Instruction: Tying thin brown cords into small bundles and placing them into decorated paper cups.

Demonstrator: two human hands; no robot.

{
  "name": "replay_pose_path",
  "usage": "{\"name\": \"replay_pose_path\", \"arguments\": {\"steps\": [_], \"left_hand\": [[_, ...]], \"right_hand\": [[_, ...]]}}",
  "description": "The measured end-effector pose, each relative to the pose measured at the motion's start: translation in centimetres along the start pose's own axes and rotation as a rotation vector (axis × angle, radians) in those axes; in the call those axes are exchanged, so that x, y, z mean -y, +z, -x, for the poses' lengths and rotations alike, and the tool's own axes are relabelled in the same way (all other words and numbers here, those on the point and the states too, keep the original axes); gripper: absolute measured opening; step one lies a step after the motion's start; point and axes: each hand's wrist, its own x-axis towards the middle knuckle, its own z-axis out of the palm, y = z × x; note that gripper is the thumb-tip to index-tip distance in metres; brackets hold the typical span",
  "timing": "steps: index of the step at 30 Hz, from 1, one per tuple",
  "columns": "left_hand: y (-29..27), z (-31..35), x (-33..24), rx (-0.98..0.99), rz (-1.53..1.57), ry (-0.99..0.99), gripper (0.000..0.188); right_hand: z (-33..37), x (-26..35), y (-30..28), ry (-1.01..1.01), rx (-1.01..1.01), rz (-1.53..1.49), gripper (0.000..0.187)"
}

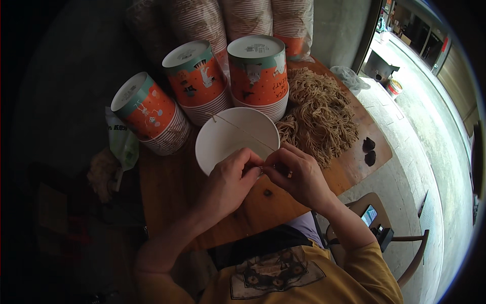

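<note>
A paper bucket (pixel 212 144), white inside, is tipped so its mouth faces me on the table's near side. A thin tan cord (pixel 240 128) runs across its mouth from a knot at the upper left rim toward my fingers at the right. My left hand (pixel 230 177) and my right hand (pixel 297 172) meet at the bucket's near right rim, both closed in a pinch. Their fingertips press together around the cord's end, which they mostly hide. Beyond my right hand lies a heap of tan cords (pixel 324 114).
Three stacks of upside-down orange and green buckets, one of them the leaning stack (pixel 152 114), stand behind. Bagged bucket stacks (pixel 248 17) line the wall. Two dark lumps (pixel 369 152) lie on the wooden table (pixel 172 185). A phone (pixel 369 215) rests on a chair at right.
</note>
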Motion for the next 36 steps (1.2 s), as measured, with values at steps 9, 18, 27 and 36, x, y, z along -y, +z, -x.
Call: {"name": "replay_pose_path", "arguments": {"steps": [9,18,27,36], "left_hand": [[0.6,0.1,-0.6,-0.071,0.004,0.018,0.011],[0.4,-0.6,-0.9,-0.027,0.186,-0.055,0.023],[-0.1,-1.3,-1.1,0.057,0.196,-0.069,0.027],[-0.5,-1.7,-0.9,0.118,0.292,-0.108,0.032]], "right_hand": [[0.8,0.0,0.6,0.011,-0.058,-0.042,0.01],[1.5,-1.0,1.9,-0.048,-0.235,-0.053,0.011],[1.9,-1.3,2.6,-0.021,-0.303,-0.056,0.012],[1.7,-0.8,2.5,0.042,-0.314,-0.096,0.013]]}}
